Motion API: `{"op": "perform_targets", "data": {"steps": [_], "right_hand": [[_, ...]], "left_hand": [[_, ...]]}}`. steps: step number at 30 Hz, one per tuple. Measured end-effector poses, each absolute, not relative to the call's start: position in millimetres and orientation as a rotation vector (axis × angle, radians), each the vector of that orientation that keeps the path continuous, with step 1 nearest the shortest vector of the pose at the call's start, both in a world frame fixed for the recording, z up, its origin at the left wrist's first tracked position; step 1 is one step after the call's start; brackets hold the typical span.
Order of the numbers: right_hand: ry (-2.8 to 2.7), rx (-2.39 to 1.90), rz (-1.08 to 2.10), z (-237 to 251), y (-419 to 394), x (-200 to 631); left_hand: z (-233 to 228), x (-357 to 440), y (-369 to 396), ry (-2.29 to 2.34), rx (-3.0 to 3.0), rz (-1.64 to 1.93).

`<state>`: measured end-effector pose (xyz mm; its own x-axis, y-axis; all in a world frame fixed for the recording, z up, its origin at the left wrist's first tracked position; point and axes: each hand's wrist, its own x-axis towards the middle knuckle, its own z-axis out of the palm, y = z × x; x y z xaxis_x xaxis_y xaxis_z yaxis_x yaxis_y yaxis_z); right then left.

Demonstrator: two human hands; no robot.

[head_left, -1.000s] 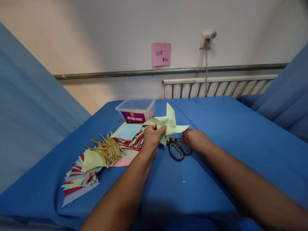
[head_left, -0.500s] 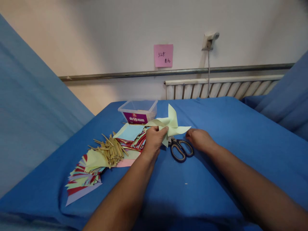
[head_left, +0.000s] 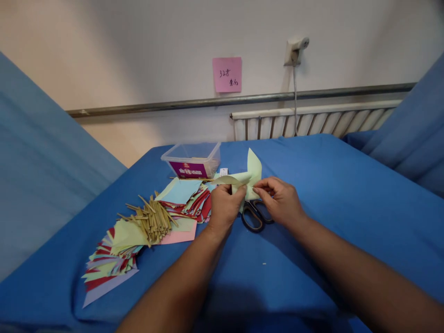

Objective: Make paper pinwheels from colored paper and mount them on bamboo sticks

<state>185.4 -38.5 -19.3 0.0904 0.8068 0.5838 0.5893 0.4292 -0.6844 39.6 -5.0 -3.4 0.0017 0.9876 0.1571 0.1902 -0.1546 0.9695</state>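
A pale green paper pinwheel point(head_left: 254, 167) is pinched between the thumb and fingers of my left hand point(head_left: 225, 204). My right hand point(head_left: 281, 202) has its thumb and fingertips pressed together at the middle of the pinwheel. Whatever those fingertips hold is too small to make out. Directly below the pinwheel lies a pair of scissors point(head_left: 252, 221) with dark handles; its blades are hidden behind the paper and my left hand. Left of my left hand is a stack of coloured paper squares point(head_left: 187, 196), partly covered by that hand.
A clear plastic box point(head_left: 192, 159) with a purple label stands at the back. Left of the paper stack lie a heap of thin straw-coloured sticks point(head_left: 154, 219) and a fan of cut paper pieces point(head_left: 113, 259). Everything rests on a blue cloth point(head_left: 312, 166); a radiator point(head_left: 312, 122) is behind.
My right hand has moved left from beside the pinwheel to its middle, with the fingertips now at the paper. The pinwheel has turned a little in my left hand, and the camera view has shifted.
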Motion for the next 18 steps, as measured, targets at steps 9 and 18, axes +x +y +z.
{"op": "perform_targets", "data": {"steps": [9, 18], "right_hand": [[-1.581, -1.312, 0.279, -22, -36, 186], [-1.568, -1.296, 0.252, -25, -37, 185]], "left_hand": [[-11, 43, -6, 1.144, 1.357, 1.215], [-11, 44, -7, 1.177, 1.378, 1.189]]}}
